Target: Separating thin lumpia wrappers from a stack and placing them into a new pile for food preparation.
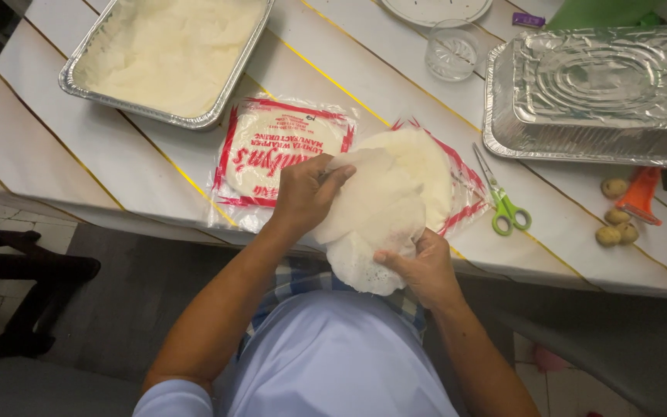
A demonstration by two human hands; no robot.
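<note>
Both hands grip thin round wrappers [372, 224] at centre-bottom of frame: left hand [303, 197] pinches top sheet, right hand [424, 266] closed on lower edge. Peeling looks just begun; wrapper stack [426, 158] & sealed pack [279, 150] remain. Tray [79, 73] upper left w/ sheets.

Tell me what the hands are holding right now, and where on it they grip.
Both hold a stack of thin round white wrappers: the left hand pinches the upper left edge, the right hand grips the lower edge.
</note>
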